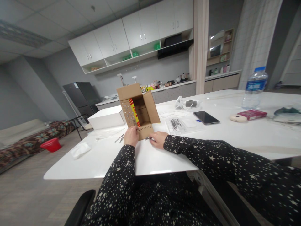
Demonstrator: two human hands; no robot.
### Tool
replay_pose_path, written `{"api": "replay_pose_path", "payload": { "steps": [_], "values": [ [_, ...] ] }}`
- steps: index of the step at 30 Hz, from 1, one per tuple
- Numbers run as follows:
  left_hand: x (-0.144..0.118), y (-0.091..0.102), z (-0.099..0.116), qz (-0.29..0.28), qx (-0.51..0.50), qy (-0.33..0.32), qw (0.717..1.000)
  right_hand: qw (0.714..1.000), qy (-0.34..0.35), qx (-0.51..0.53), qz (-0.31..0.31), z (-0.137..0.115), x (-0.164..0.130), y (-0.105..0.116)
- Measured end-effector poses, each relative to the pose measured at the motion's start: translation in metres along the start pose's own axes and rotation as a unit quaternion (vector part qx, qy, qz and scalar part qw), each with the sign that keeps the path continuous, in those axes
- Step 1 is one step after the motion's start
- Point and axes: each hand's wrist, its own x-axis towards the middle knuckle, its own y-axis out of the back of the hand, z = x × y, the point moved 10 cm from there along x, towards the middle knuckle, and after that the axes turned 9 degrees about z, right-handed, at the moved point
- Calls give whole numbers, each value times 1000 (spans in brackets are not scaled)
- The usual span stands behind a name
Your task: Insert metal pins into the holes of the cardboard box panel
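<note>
An open cardboard box (141, 110) stands on the white table, its opening facing me. Many small round metal heads dot its left flap (127, 111), and a row of small dark holes runs along the lower flap (144, 129). Yellow-and-red tape lines the left edge of the opening. My left hand (131, 136) is closed on the lower left of the box, fingertips over the flap's edge. Right of it, low by the lower flap, my right hand (159, 139) pinches a small metal pin (147, 138), too small to make out fully.
Loose thin metal pins (119, 138) lie left of my left hand. A white box (107, 117) and crumpled tissue (80, 150) are farther left. To the right are a clear plastic packet (178, 125), a phone (206, 117), a pink box (252, 114) and a water bottle (254, 89).
</note>
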Motion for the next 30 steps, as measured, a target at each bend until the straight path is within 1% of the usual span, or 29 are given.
{"api": "replay_pose_path", "payload": {
  "steps": [6, 16, 22, 30],
  "values": [
    [-1, -2, 3, -3, 8, -6, 1000, 1000, 3, -2, 4, 0, 0, 0],
    [-2, -1, -7, 14, 0, 26, 1000, 1000, 2, 5, 4, 0, 1, -1],
    [-1, 0, -13, 29, -27, 49, 998, 1000, 3, 2, 8, 2, 2, -3],
    [2, 3, -11, 68, -66, 25, 995, 1000, 5, -3, 11, 1, 1, -2]
  ]
}}
